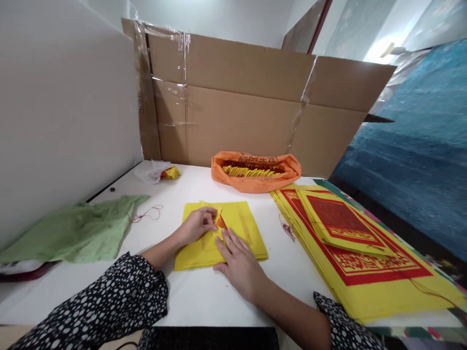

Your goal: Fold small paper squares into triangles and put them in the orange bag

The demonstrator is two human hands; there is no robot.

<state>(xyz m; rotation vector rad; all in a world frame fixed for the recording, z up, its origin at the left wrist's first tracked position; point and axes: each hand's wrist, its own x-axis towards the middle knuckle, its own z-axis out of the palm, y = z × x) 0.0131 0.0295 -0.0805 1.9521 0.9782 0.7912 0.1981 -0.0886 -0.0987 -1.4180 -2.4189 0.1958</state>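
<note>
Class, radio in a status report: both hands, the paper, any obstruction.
Left hand pinching small folded yellow paper piece. Right hand flat on yellow paper stack. Nothing obstructing.

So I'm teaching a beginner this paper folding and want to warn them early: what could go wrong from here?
The left hand pinches a small fold while the right hand presses flat on the yellow stack; the thin sheet could tear or crease crooked. The pressing hand might also drag several sheets askew. The loose red thread beside the stack could get caught under the paper.
</note>
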